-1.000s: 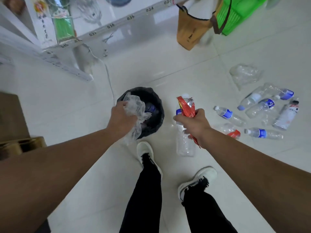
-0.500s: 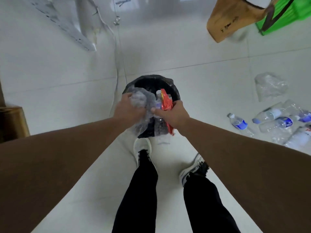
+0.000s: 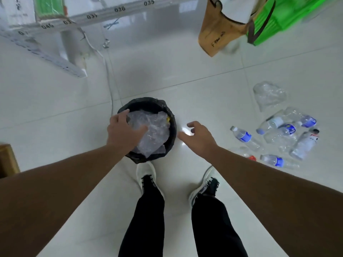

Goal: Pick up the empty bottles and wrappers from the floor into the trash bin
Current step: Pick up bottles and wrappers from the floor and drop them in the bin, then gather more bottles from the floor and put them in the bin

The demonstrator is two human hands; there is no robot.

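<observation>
A black trash bin (image 3: 171, 115) stands on the white tiled floor ahead of my feet, with crumpled clear plastic wrap (image 3: 154, 132) filling its top. My left hand (image 3: 123, 131) lies over the bin's left rim, fingers spread, resting on the plastic. Just right of the bin my right hand (image 3: 199, 137) hovers with fingers apart and nothing in it. Several empty plastic bottles lie to the right, among them a blue-labelled one (image 3: 244, 137) and another (image 3: 277, 161) nearer me. A clear plastic wrapper (image 3: 269, 94) lies beyond them.
A brown paper bag (image 3: 217, 32) and a green basket (image 3: 289, 17) sit at the far right. A white numbered shelf rail (image 3: 104, 14) and its leg are at the far left, with a thin cable (image 3: 111, 86) running toward the bin. A wooden piece (image 3: 7, 160) is at the left edge.
My right hand has let go of the bottle and red wrapper into the bin and moved right, empty. My left hand has opened over the clear plastic, now inside the bin.
</observation>
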